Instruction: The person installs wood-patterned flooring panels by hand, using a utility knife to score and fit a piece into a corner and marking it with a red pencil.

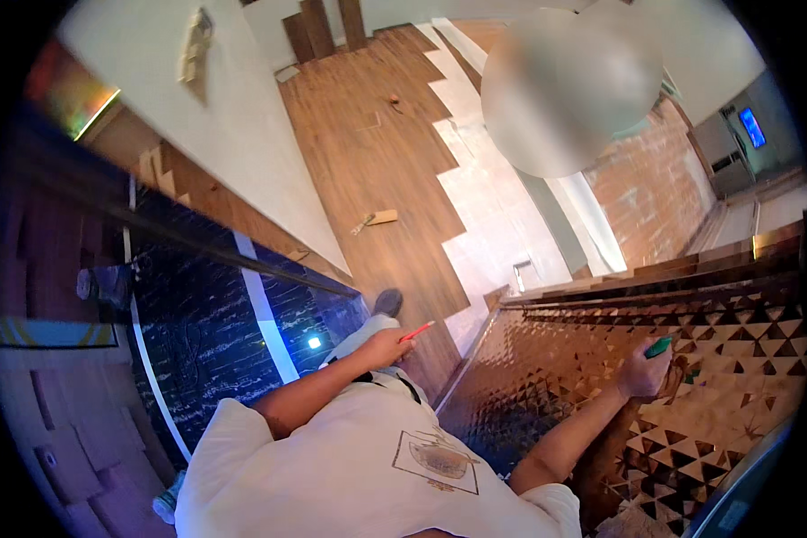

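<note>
My left hand (387,348) is closed around a slim red pencil (417,331), held in front of my waist with its pale tip pointing right. Out to the right, my right hand (644,372) grips a small green object (658,347), mostly covered by the fingers, so its kind is unclear. That hand is up at a shiny bronze wall panel (690,421) patterned with mirrored triangles. The hand's reflection shows beside it, and I cannot tell whether the green object touches the surface.
Wood-look planks (350,170) cover part of the floor ahead, ending in a stepped edge along white underlay sheet (502,215). A small tan block (383,217) lies on them. Loose planks (314,27) lean at the far wall. Dark marbled surface (188,314) spreads left. A blurred round shape (569,90) hides the upper right.
</note>
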`<state>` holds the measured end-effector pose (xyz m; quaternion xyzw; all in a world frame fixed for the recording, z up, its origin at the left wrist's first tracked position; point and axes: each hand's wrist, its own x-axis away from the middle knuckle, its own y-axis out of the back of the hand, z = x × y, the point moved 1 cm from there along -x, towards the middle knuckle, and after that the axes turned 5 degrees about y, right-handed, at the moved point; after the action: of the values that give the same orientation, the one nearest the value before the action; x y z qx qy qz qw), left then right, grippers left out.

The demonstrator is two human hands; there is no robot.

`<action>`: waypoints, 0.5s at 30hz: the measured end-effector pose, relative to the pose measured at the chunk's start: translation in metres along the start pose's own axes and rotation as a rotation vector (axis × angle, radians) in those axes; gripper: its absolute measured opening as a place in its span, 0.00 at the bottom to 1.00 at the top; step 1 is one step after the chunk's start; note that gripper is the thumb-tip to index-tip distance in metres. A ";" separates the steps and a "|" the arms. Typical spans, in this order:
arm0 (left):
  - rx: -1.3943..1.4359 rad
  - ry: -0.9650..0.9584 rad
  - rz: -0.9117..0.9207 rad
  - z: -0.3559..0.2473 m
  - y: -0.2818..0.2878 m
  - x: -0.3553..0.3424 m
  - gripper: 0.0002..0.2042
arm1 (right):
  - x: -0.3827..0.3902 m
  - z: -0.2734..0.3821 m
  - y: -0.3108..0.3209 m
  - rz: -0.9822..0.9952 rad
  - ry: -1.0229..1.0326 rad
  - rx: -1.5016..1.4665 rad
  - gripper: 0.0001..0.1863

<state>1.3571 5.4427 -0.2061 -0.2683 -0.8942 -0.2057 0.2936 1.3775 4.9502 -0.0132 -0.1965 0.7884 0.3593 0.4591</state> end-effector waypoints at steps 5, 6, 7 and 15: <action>0.020 -0.065 -0.015 -0.049 0.007 -0.051 0.15 | -0.009 0.011 0.004 -0.146 0.043 -0.044 0.16; 0.012 -0.082 -0.004 -0.061 0.009 -0.067 0.15 | -0.007 0.013 -0.001 -0.104 0.028 -0.036 0.16; 0.003 -0.098 0.010 -0.073 0.012 -0.082 0.15 | -0.003 0.011 -0.002 -0.059 0.011 -0.026 0.15; -0.088 -0.195 0.096 -0.131 0.048 -0.202 0.15 | -0.007 0.013 -0.010 0.017 -0.044 0.015 0.16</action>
<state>1.5783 5.3383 -0.2269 -0.3421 -0.8948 -0.2034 0.2024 1.3953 4.9530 -0.0152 -0.1781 0.7824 0.3614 0.4749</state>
